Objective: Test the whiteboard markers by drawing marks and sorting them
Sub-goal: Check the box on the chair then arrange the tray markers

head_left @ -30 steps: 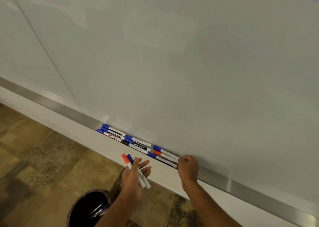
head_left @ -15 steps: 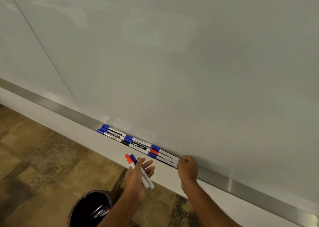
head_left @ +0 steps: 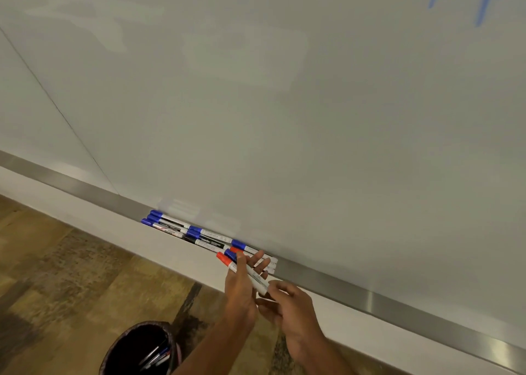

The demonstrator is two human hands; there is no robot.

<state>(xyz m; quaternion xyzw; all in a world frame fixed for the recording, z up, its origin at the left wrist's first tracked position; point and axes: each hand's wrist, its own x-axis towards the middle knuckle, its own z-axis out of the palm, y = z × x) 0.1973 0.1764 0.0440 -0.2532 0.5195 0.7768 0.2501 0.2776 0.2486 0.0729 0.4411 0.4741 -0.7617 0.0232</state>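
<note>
Left hand (head_left: 240, 292) is closed around two capped markers, fanned out across the fingers: a red-capped marker (head_left: 225, 260) and a blue-capped marker (head_left: 231, 255), white barrels running down to the right. Right hand (head_left: 293, 307) sits just beside it, fingertips (head_left: 271, 285) pinching at the butt end of the white barrels; can't tell which of the two it has hold of. Rest of the markers in the tray (head_left: 199, 233) lie end to end in rows on the metal ledge (head_left: 398, 297) at the foot of the whiteboard (head_left: 256, 104), mostly blue caps, one red cap near the hands. Two blue strokes (head_left: 484, 1) on the board, top right. On the floor (head_left: 57, 275) below the hands: dark round bin (head_left: 133, 349) with several markers lying inside.
</note>
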